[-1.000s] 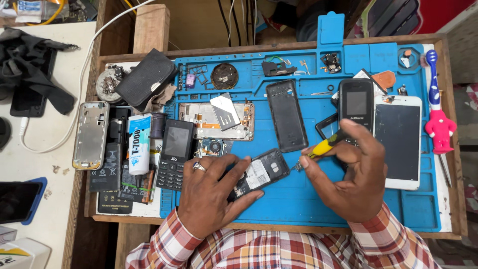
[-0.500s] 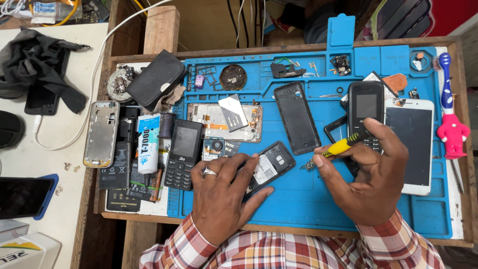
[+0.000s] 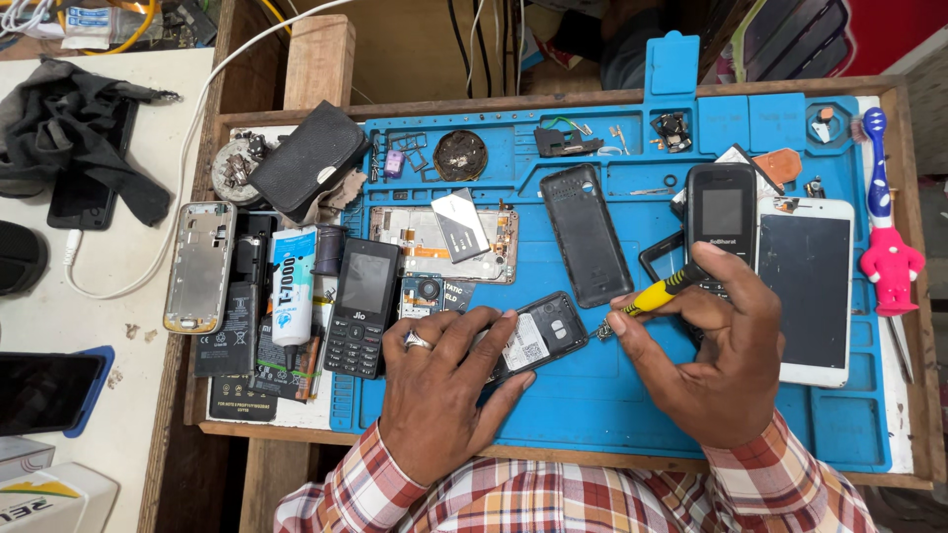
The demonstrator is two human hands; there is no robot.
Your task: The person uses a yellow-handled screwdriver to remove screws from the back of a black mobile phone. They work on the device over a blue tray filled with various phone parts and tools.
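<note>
An open phone (image 3: 538,336) is pinned flat on the blue mat (image 3: 592,395) by the left hand (image 3: 439,395); a white label shows inside it. A yellow-handled screwdriver (image 3: 652,294) is gripped by the right hand (image 3: 706,345), tip apparently at the phone's corner. A white glue tube (image 3: 293,286) lies well left.

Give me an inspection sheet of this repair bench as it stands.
Surface: blue work mat in a wooden tray.
Job's things: opened black phone lying back-up on the mat; yellow-handled screwdriver.
Clutter: black keypad phone, glue tube, loose back cover, white smartphone, pink toothbrush.
Hands: left hand pins the opened phone; right hand holds the screwdriver, tip at the phone's corner.
Cables: white cable at left.
Surroundings: black cloth on the white table.
</note>
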